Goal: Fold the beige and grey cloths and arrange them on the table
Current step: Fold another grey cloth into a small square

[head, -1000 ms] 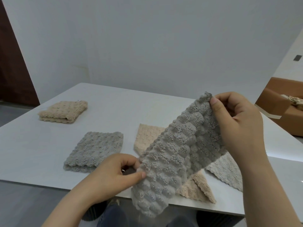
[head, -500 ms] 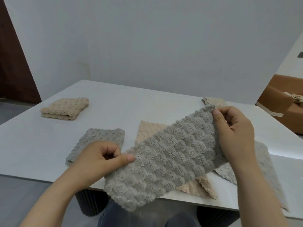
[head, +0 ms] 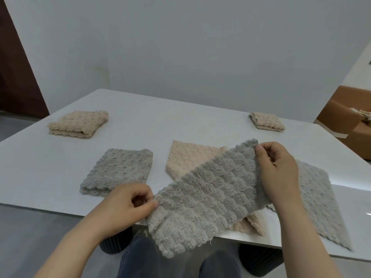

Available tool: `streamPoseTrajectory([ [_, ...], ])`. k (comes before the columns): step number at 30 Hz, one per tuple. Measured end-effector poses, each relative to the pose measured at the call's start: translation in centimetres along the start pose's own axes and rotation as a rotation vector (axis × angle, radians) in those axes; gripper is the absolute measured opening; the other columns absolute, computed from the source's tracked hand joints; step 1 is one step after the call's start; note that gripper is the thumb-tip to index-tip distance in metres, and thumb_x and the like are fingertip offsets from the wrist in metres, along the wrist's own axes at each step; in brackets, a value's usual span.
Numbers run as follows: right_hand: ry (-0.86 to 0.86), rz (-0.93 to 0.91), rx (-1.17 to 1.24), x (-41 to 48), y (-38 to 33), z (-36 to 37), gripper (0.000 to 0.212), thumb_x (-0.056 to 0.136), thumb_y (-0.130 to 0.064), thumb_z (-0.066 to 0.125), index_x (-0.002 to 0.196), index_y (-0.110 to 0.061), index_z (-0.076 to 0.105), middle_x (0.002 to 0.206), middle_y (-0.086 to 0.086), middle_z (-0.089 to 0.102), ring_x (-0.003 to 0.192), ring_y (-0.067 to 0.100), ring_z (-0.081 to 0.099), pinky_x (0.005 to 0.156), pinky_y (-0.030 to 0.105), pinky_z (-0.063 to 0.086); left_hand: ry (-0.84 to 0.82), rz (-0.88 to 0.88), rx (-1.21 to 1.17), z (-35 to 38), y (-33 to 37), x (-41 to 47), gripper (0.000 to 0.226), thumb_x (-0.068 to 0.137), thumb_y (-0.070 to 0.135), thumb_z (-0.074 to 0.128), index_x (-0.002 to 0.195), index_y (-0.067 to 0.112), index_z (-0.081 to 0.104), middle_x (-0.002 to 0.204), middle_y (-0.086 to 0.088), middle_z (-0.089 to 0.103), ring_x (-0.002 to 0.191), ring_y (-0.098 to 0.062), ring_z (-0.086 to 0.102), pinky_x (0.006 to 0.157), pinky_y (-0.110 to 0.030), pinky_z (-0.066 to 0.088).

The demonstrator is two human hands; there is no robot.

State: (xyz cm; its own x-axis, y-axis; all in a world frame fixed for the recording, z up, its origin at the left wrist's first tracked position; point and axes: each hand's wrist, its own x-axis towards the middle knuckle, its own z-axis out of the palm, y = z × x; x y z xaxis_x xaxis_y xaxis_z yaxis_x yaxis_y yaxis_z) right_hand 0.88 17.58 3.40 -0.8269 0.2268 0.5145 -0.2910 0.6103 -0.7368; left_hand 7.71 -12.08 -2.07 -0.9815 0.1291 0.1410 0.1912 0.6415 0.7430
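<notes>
Pinching opposite ends of a grey cloth (head: 208, 195), both hands hold it as a long doubled strip above the near edge of the white table (head: 140, 137). The left hand (head: 122, 205) has its grip pressed together on the strip's lower left end, thumb on top and fingers curled beneath. The right hand (head: 279, 173) has its grip pinching the upper right corner, thumb against the fluffy face. The strip runs diagonally from lower left to upper right, its lower portion hanging past the table edge over the person's dark trousers (head: 140, 257). Beneath the strip lies an unfolded beige cloth (head: 190, 157), flat on the table, one corner pointing away and another showing under the strip near the table edge. An unfolded grey cloth (head: 321, 201) lies flat to the right, partly hidden by the right forearm, reaching the near edge. Three folded cloths rest on the table: a folded grey cloth (head: 118, 171) just left of the beige one and apart from it, a folded beige cloth (head: 78, 123) at the far left, and a smaller folded beige cloth (head: 267, 121) at the far right. A brown cardboard box (head: 345, 117) stands beyond the table's right side. A plain grey wall (head: 180, 47) stands behind the table.
</notes>
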Motion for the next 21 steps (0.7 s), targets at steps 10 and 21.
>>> streamPoseTrajectory([
  [10, 0.007, 0.013, -0.008, -0.1, 1.1, 0.2, 0.011, 0.095, -0.02, 0.054, 0.088, -0.015, 0.061, 0.078, -0.014, 0.057, 0.072, -0.002, 0.05, 0.061, 0.016, 0.036, 0.054, -0.057, -0.007, 0.2, -0.4, -0.4, 0.03, 0.073, 0.036, 0.078, 0.057, 0.017, 0.062, 0.055, 0.004, 0.058, 0.05, -0.003, 0.048, 0.05, -0.012, 0.035],
  [21, 0.016, 0.035, -0.022, -0.4, 1.7, 0.0, 0.011, 0.096, -0.02, 0.054, 0.089, -0.015, 0.061, 0.078, -0.01, 0.058, 0.072, 0.0, 0.05, 0.061, 0.017, 0.037, 0.098, -0.113, -0.099, -0.8, -0.8, -1.2, 0.018, 0.078, 0.026, 0.075, 0.065, 0.016, 0.069, 0.058, -0.007, 0.064, 0.052, -0.012, 0.053, 0.057, -0.024, 0.042],
])
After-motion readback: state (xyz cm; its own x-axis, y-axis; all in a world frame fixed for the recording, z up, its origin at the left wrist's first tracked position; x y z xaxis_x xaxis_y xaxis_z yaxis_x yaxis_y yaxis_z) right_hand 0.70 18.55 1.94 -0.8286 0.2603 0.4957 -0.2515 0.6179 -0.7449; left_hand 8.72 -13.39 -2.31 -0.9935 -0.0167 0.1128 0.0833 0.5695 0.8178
